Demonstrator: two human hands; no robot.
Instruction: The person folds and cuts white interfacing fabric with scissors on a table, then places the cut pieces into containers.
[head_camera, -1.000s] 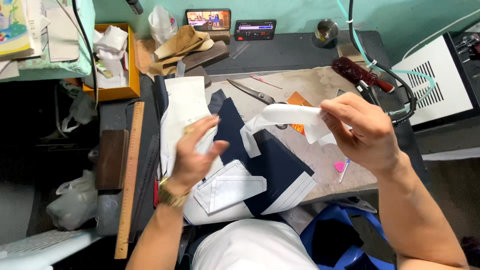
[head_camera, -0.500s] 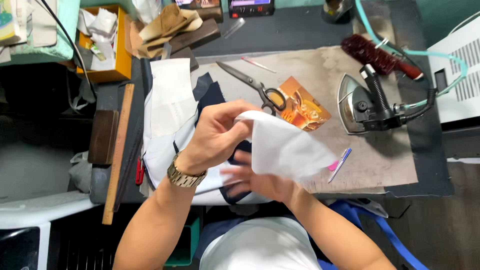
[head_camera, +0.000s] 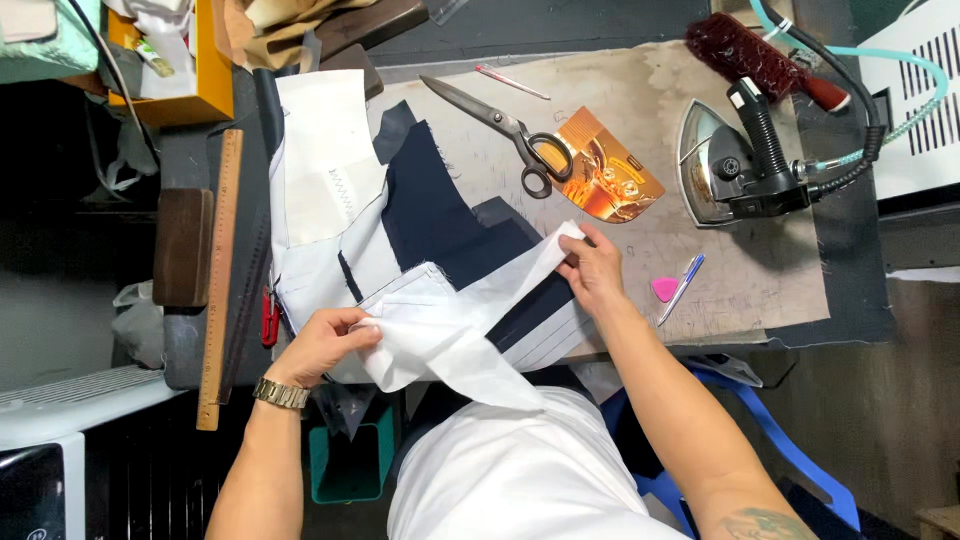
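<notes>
A white fabric piece (head_camera: 455, 330) is stretched between both hands over the near edge of the worktable (head_camera: 760, 290). My left hand (head_camera: 325, 340), with a gold watch on the wrist, pinches its lower left end. My right hand (head_camera: 592, 268) grips its upper right corner. Under it lie dark navy fabric pieces (head_camera: 435, 215) and white lined pattern pieces (head_camera: 325, 170).
Large scissors (head_camera: 505, 130) and an orange curved card (head_camera: 605, 170) lie mid-table. A steam iron (head_camera: 740, 165) and a red brush (head_camera: 755, 55) are at the right. A pink chalk (head_camera: 664, 289) and pen (head_camera: 682, 287) sit near my right hand. A wooden ruler (head_camera: 218, 270) lies left.
The hands have spread apart and lowered the white piece from in front of me down onto the table's near edge; the view has tilted down toward the table.
</notes>
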